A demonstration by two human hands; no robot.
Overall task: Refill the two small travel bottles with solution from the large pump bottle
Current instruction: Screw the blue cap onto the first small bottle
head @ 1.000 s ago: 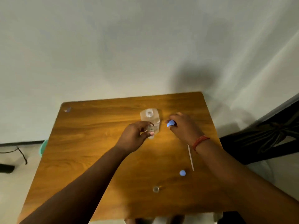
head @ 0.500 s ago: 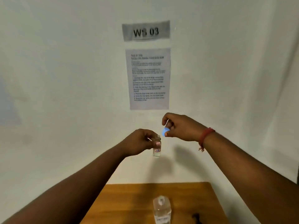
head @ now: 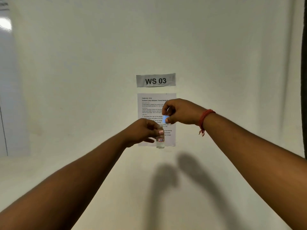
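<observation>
White wall (head: pixel 83 80) behind, "WS 03" label (head: pixel 155 80) above printed instruction sheet (head: pixel 150 105). Left hand (head: pixel 142 131) pinches small clear travel bottle (head: pixel 160 141) upright, raised before sheet. Right hand (head: pixel 180 112) pinches blue cap (head: pixel 165 119) just above bottle mouth. Red thread band (head: pixel 205 117) on right wrist.

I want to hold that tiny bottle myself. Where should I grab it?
Grip the small bottle around its round glass body, coming from the side, as the left hand does. It hangs upright with its mouth on top, where the right hand brings the blue cap. Keep your fingers below the neck.
</observation>
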